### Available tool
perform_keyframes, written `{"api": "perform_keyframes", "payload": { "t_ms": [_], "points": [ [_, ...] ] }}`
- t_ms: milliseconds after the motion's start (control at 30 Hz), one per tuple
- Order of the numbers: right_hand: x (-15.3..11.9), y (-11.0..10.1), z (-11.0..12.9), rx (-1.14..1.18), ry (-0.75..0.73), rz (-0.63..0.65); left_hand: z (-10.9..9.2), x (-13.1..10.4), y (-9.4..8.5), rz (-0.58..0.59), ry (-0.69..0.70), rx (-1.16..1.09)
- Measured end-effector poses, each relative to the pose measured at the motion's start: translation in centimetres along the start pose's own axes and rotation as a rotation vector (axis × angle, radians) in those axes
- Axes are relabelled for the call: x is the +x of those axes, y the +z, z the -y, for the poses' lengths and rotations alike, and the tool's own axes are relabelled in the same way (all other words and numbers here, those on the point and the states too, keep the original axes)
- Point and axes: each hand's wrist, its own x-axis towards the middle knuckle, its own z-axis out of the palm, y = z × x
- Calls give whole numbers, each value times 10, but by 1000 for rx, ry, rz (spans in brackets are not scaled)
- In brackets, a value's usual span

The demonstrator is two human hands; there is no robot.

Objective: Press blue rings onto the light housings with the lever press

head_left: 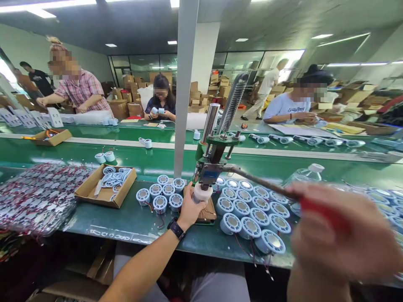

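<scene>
A hand-lever press [214,161] with a tall spring stands on the bench in front of me. My left hand [189,212], with a dark watch at the wrist, is closed around a pale round part [198,198] on the press base [209,212]. The press's white round head sits against the top of that part, and my fingers hide much of it. My right hand [341,230], blurred by motion, is wrapped round the red grip at the end of the press lever [261,179]. Light-blue round housings [243,208] with grey discs and thin wires stand on both sides of the press.
At left are a cardboard box [117,199] of light-blue rings and a spread of small wired parts [40,197]. A clear plastic bottle [304,176] stands behind the right-hand housings. A grey post [184,92] rises behind the bench. Several people work across the green conveyor [151,161].
</scene>
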Motion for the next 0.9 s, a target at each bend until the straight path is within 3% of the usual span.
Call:
{"api": "perform_keyframes", "payload": {
  "t_ms": [100,167,233,300,400,467,500,600,667,767,833,900],
  "points": [
    [81,44,-47,85,206,56,-6,2,6,-6,-27,-40],
    [110,78,-76,78,359,163,-13,-5,7,0,1,-11],
    [123,105,-97,28,417,233,-21,-22,3,7,44,82],
    [128,116,-108,-2,434,253,-30,-50,-8,35,57,235],
    [124,100,-103,-134,379,318,-36,-105,-43,80,32,468],
    [105,77,-82,-244,301,341,-36,-136,-79,16,72,585],
    [87,67,-67,-265,278,312,-35,-146,-99,-69,96,642],
    [1,60,-13,-97,262,241,-34,-151,-155,-400,33,801],
    [-67,79,17,89,148,515,-34,-138,-179,-496,-61,877],
    [-146,123,38,-40,189,973,-33,-113,-191,-442,-78,928],
    [-172,147,39,-127,229,1132,-30,-101,-187,-373,-22,939],
    [-180,157,39,-134,246,1196,-26,-94,-181,-311,32,948]
  ]
}}
